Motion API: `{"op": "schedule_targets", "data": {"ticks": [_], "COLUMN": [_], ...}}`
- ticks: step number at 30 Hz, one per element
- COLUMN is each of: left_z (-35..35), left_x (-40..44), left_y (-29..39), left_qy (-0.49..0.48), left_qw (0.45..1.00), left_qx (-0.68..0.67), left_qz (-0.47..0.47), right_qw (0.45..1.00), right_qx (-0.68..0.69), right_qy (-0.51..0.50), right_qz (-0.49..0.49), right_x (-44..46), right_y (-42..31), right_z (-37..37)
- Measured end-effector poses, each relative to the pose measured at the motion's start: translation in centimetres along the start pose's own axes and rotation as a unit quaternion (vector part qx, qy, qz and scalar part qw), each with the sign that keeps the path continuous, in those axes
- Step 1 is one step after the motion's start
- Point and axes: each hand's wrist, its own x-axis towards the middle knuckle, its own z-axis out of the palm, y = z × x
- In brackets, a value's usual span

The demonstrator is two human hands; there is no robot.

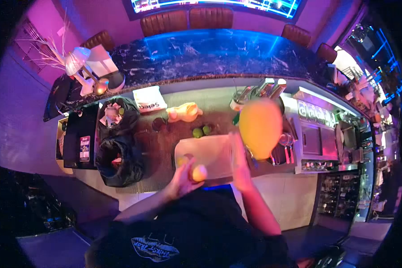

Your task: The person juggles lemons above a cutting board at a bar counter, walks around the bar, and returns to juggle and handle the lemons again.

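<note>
Yellow fruit (pixel 198 173) sits in the grasp of the left hand (pixel 182 181), above the near left part of a pale cutting board (pixel 210 149). The right hand (pixel 240 167), blurred, is released, its fingers outstretched at the board's right end. Just right of it a large yellow rounded shape (pixel 260 129), also blurred, blocks part of the view; what it is, I cannot tell.

Two limes (pixel 197 132) lie together just beyond the board, with a crumpled peach-coloured cloth (pixel 184 112) and a white printed packet (pixel 149 98) farther back. To the left stand two black-lined containers (pixel 119 163), next to a black box (pixel 81 129). Metal utensils (pixel 289 154) lie past the yellow shape.

The bench (pixel 154 165) has a brown, mat-like surface. Behind it runs a dark marbled bar top (pixel 201 53), backed by brown seats (pixel 211 18); purple and blue light fills the room.
</note>
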Motion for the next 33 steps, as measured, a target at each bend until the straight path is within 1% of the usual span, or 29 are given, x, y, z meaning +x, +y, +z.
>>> {"op": "schedule_targets", "data": {"ticks": [1, 2, 3, 4, 5, 6, 7, 8, 9, 12, 13, 14, 15, 16, 17, 18, 19, 20, 21, 22, 23, 24, 25, 27, 28, 30, 31, 32, 33], "left_z": [-0.1, -0.2, 0.1, 0.3, 0.6, 1.9, 4.6, 7.8, 10.4, 15.4, 13.2, 8.8, 6.8, 4.7, 3.8, 3.7, 4.8, 6.4, 7.0, 1.8, -3.3, -2.4, -1.5, 3.7, 7.4, 8.6, 6.6, 3.2, 2.0], "left_x": [0.6, 1.3, 2.2, 3.0, 3.6, 3.8, 3.8, 3.6, 3.2, 1.9, 1.9, 2.4, 2.6, 2.9, 2.8, 3.1, 4.2, 5.7, 6.5, 8.4, 10.3, 10.9, 11.1, 11.3, 10.7, 10.7, 11.5, 12.5, 11.5], "left_y": [-0.4, -0.8, -0.6, -0.4, -0.1, 1.0, 2.9, 4.9, 6.7, 11.2, 11.5, 11.4, 10.2, 9.1, 6.8, 5.4, 4.5, 3.5, 2.6, 1.4, 0.2, -0.3, -0.8, 2.9, 5.1, 7.4, 7.8, 7.1, 5.7], "left_qy": [0.014, 0.032, 0.024, 0.043, 0.066, 0.064, -0.056, -0.174, -0.284, -0.282, -0.282, -0.228, -0.196, -0.169, -0.114, -0.061, -0.068, 0.097, 0.256, 0.227, 0.199, 0.186, 0.172, 0.205, 0.050, -0.172, -0.241, -0.164, -0.156], "left_qw": [0.998, 0.993, 0.991, 0.931, 0.817, 0.813, 0.894, 0.933, 0.929, 0.912, 0.913, 0.934, 0.935, 0.928, 0.965, 0.981, 0.979, 0.961, 0.912, 0.876, 0.789, 0.848, 0.898, 0.930, 0.976, 0.965, 0.952, 0.974, 0.975], "left_qx": [0.047, 0.095, 0.102, 0.305, 0.487, 0.490, 0.329, 0.152, -0.031, 0.027, 0.030, 0.171, 0.239, 0.307, 0.181, 0.055, 0.061, 0.079, 0.091, 0.305, 0.494, 0.412, 0.326, 0.265, 0.095, -0.117, -0.153, -0.128, -0.135], "left_qz": [0.035, 0.069, 0.079, 0.194, 0.300, 0.308, 0.301, 0.276, 0.237, 0.296, 0.295, 0.214, 0.173, 0.129, 0.155, 0.178, 0.180, 0.247, 0.308, 0.297, 0.307, 0.276, 0.239, 0.148, 0.188, 0.162, 0.106, 0.092, 0.088], "right_qw": [0.998, 0.995, 0.984, 0.933, 0.936, 0.945, 0.892, 0.821, 0.823, 0.805, 0.816, 0.822, 0.822, 0.853, 0.864, 0.865, 0.936, 0.978, 0.997, 0.992, 0.980, 0.907, 0.907, 0.908, 0.908, 0.928, 0.940, 0.944, 0.961], "right_qx": [-0.042, -0.057, 0.019, 0.233, 0.229, 0.226, 0.350, 0.463, 0.461, 0.454, 0.459, 0.459, 0.458, 0.485, 0.501, 0.500, 0.351, 0.207, 0.059, 0.084, 0.104, 0.280, 0.278, 0.272, 0.272, 0.161, 0.084, 0.006, -0.050], "right_qy": [0.005, -0.062, -0.070, -0.046, -0.051, -0.079, -0.067, -0.043, -0.046, -0.060, 0.007, 0.075, 0.074, 0.030, -0.014, -0.016, 0.012, -0.020, -0.045, -0.079, -0.108, -0.080, -0.081, -0.020, -0.021, 0.011, 0.047, 0.082, 0.100], "right_qz": [-0.054, 0.059, 0.163, 0.269, 0.261, 0.222, 0.277, 0.331, 0.328, 0.377, 0.353, 0.330, 0.330, 0.192, 0.050, 0.045, 0.033, 0.011, -0.020, 0.053, 0.128, 0.305, 0.305, 0.317, 0.318, 0.335, 0.328, 0.320, 0.254], "right_x": [-0.2, -0.5, -1.3, -2.3, -3.1, -3.6, -3.9, -4.2, -3.0, -0.2, 2.0, 3.6, 4.5, 5.0, 5.1, 5.4, 5.8, 5.2, 4.6, 2.9, 1.2, 0.1, -0.9, -0.8, 0.0, -0.3, -0.5, -0.8, -0.8], "right_y": [1.8, 3.2, 5.3, 4.9, 6.1, 8.7, 12.4, 16.0, 17.4, 16.9, 12.3, 7.5, 1.8, -4.3, -7.2, -6.7, -5.0, -2.3, 0.4, 2.4, 4.4, 5.2, 6.7, 11.9, 15.4, 22.1, 22.6, 23.0, 25.8], "right_z": [0.8, 1.1, 2.0, 2.4, 2.6, 2.9, 2.9, 3.0, 1.8, -0.5, -0.5, -0.7, -0.4, 0.3, 0.9, 1.2, 1.4, 1.4, 1.4, 1.7, 2.0, 2.7, 2.8, 2.7, 2.1, 0.8, 0.3, -0.4, -1.6]}}
